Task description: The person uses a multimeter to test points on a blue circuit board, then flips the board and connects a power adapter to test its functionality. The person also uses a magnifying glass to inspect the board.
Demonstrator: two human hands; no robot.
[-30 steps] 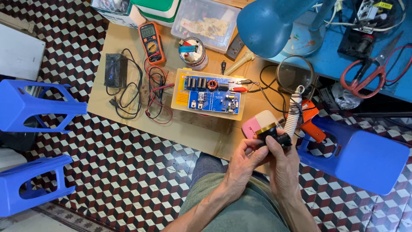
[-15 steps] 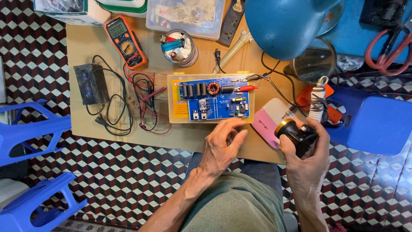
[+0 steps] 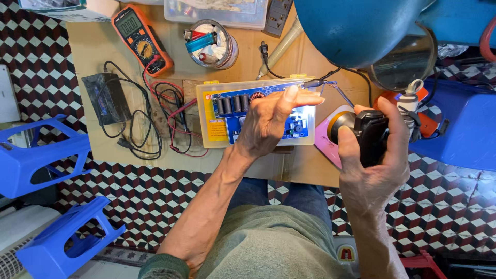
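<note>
The right hand [image 3: 374, 155] grips a small black flashlight [image 3: 361, 135] just off the table's edge; its beam lights the blue circuit board [image 3: 248, 111] in the yellow tray. The left hand [image 3: 271, 116] hovers over the board, fingers open and empty; by the look of it, inspection is under way and no tool is taken up yet.

Multimeter [image 3: 140, 39]: orange and black, small grey-green rectangular screen at its top end; lies on the bench well up and left of the left hand [image 3: 268, 121].

Clear plastic case [image 3: 257, 114], rectangular, directly under the left hand; yellow label panel with red patch at its left end, blue board beside it.

Clear lidded box [image 3: 217, 11], rectangular, top edge, above the left hand.
</note>
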